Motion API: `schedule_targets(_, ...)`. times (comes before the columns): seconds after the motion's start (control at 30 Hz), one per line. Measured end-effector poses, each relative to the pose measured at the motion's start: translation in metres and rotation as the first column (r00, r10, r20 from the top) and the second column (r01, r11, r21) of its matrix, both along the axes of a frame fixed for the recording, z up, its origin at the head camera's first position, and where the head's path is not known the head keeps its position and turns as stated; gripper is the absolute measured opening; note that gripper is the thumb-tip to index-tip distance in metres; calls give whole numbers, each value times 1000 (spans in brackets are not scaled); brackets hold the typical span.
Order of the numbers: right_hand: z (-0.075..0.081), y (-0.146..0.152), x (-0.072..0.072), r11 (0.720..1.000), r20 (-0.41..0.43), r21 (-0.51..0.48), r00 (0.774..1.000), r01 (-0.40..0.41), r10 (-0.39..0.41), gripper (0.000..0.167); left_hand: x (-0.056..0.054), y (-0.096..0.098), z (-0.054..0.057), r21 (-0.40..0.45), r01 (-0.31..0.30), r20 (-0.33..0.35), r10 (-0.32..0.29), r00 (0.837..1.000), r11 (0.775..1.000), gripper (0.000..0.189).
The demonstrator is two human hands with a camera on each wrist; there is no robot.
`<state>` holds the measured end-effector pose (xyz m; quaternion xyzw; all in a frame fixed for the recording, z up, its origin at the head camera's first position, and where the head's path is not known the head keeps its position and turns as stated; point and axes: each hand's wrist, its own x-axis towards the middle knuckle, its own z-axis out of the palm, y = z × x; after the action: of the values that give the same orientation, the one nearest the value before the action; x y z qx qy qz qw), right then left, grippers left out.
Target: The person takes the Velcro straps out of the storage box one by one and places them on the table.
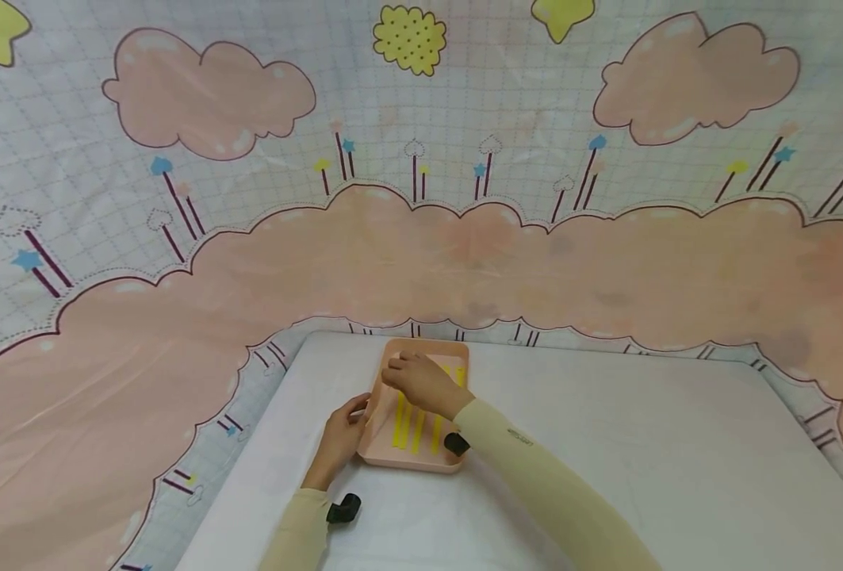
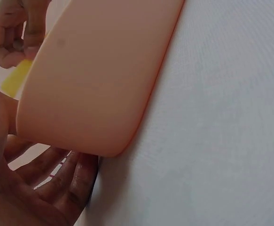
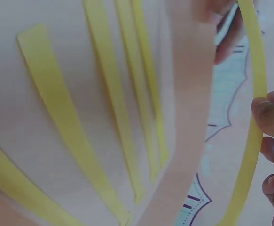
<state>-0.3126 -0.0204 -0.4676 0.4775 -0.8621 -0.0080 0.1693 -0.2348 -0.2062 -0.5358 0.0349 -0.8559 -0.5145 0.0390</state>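
Note:
A shallow peach-pink tray (image 1: 414,464) lies on the table with several flat yellow strips (image 3: 111,94) laid lengthwise inside it. My left hand (image 1: 341,438) grips the tray's left side near the front; in the left wrist view its thumb goes to the inner side of the wall and its fingers (image 2: 75,176) stay outside. Over the tray's left part, my right hand (image 1: 421,383) pinches one loose yellow strip (image 3: 255,141) between thumb and fingertips. That strip hangs in a slight curve, apart from those lying in the tray.
A white-covered table (image 1: 607,460) extends to both sides of the tray. Behind it hangs a cloth backdrop (image 1: 421,262) printed with clouds and stars. Small black devices sit on both wrists, one (image 1: 457,443) overlapping the tray's front right.

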Motion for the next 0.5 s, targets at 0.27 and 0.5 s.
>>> schedule_targets(0.27, 6, 10, 8, 985, 102, -172, 995, 17, 1, 5, 1, 1, 0, -10, -17, 3, 17, 1000, 1000, 44)
schedule_targets(0.5, 7, 20, 16, 952, 248, -300, 968, 54, 23, 3, 2, 3, 3, -19, -14, -9, 14, 1000, 1000, 45)
